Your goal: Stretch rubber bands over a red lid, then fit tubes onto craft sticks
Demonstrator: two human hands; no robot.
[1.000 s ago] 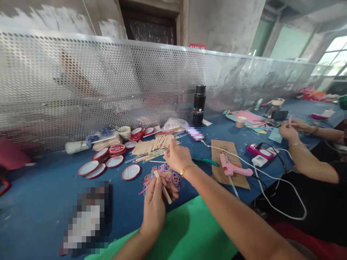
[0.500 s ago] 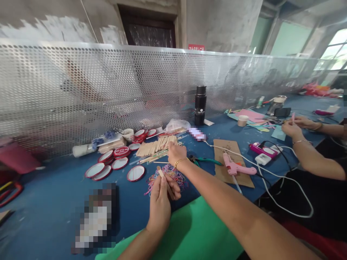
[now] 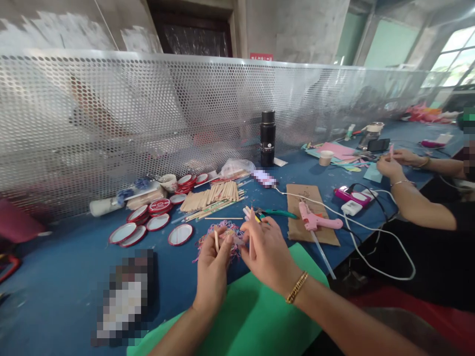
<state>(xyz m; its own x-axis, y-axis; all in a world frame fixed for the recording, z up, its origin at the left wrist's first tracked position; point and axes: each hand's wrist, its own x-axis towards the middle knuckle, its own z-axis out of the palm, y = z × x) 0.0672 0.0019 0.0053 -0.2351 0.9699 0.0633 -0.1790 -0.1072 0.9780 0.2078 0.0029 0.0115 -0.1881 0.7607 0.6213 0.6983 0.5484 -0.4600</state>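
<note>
Beyond the hands (image 3: 212, 267) (image 3: 270, 257) stands a capped, opaque bottle (image 3: 267, 138).

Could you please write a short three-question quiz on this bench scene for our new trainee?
1. True or false: the pink plastic glue gun rests on a flat brown cardboard sheet.
2. As pictured, where does the heap of flat pale wooden sticks lie from the tall black cylindrical bottle? A) Right of it; B) Left of it and nearer the viewer; C) Behind it.
3. Fill the gap: the camera wearer's left hand holds a slim pale wooden stick, and a gold-coloured chain bracelet circles the wearer's ____ wrist.
Key: 1. True. 2. B. 3. Right.
</note>
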